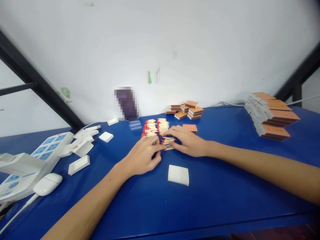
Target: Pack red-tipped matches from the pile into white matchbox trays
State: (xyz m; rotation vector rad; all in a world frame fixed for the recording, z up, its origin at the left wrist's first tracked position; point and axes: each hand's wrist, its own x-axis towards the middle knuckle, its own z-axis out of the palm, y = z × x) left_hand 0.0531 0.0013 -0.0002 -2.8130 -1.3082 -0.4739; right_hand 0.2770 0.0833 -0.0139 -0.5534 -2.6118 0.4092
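Loose matches with red heads lie on the blue table in two piles side by side, a left pile (150,127) and a right pile (163,126). A smaller group of matches (168,141) lies nearer, between my hands. My left hand (143,154) rests with its fingers bent, a fingertip touching the red heads of this group. From the right, my right hand (188,141) has its fingers apart over the plain ends of the same matches. A white matchbox tray (178,175) lies just in front of my hands. Behind my right hand sits an orange matchbox (190,128).
Orange matchboxes (195,111) are piled by the wall, and a wrapped stack (277,115) stands at the right. At the left are white trays (79,164), a power strip (51,146) and a white charger (48,184). A pixelated dark object (128,104) leans on the wall.
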